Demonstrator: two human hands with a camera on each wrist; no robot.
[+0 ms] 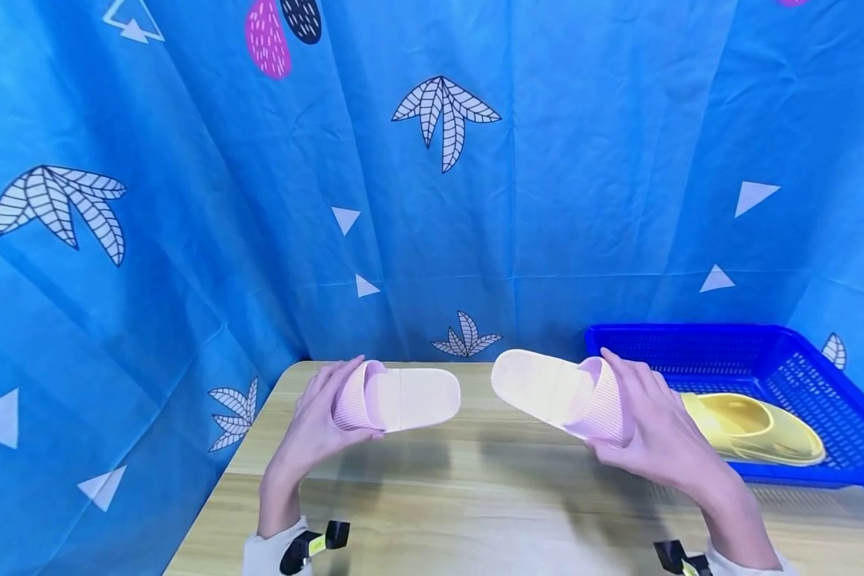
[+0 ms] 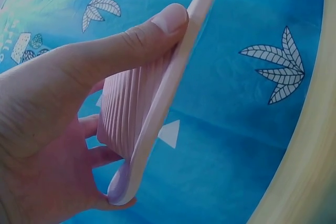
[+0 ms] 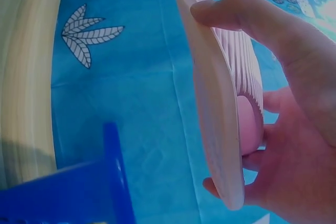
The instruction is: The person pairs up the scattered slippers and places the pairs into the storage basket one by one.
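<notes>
A pale pink slide slipper [image 1: 421, 398] with a ribbed strap is gripped at its toe end by my left hand [image 1: 319, 408]. In the left wrist view the thumb presses one edge of that slipper [image 2: 176, 82] and the fingers wrap to the opposite edge. My right hand [image 1: 648, 416] holds a matching pink slipper [image 1: 533, 384] the same way, thumb and fingers on opposite edges in the right wrist view. Both slippers are above the wooden table [image 1: 468, 512], heel ends facing each other with a gap between.
At the right, a blue plastic basket [image 1: 698, 336] with perforated walls stands on the table behind my right forearm. Inside it lies a yellow clog [image 1: 792, 436], partly hidden by my hand. A blue patterned curtain [image 1: 583, 200] hangs along the table's back and sides.
</notes>
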